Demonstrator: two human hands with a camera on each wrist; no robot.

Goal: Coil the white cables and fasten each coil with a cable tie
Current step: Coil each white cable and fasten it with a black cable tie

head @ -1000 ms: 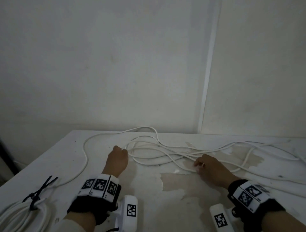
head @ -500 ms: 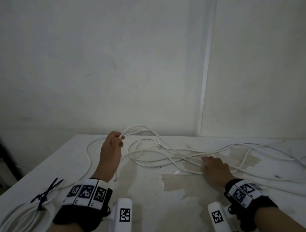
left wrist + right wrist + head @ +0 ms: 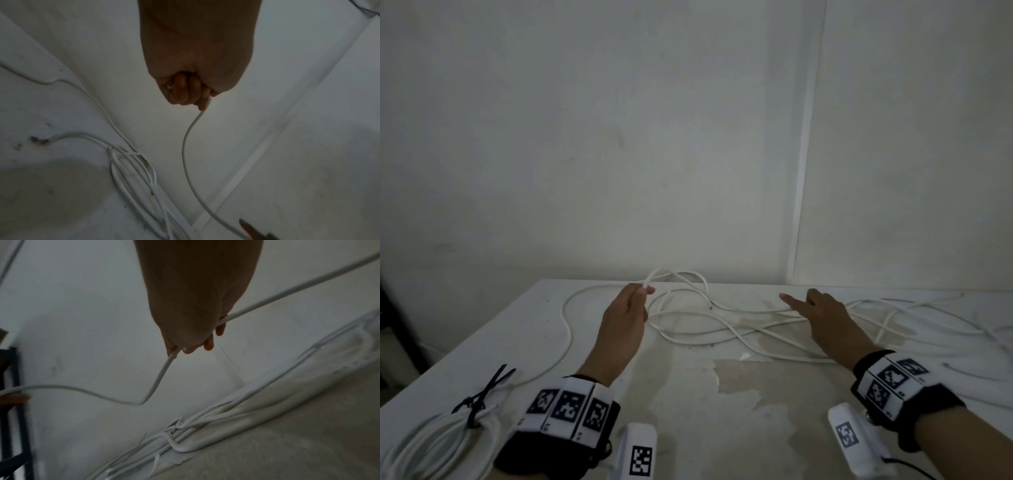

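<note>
Starting a second coil: my left hand (image 3: 627, 315) pinches the loose white cable (image 3: 722, 329) above the counter (image 3: 722, 411), my right hand (image 3: 822, 318) curls around its run; next, gather even loops

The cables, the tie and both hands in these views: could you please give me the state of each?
Loose white cable: uncoiled, tangled across the table, one stretch lifted.
Coiled cable: bundled, fastened.
Black cable tie: cinched round the coil, tails sticking up.
Left hand: raised, grips the cable near its end.
Right hand: holds the cable running through its fingers, index finger extended.
</note>
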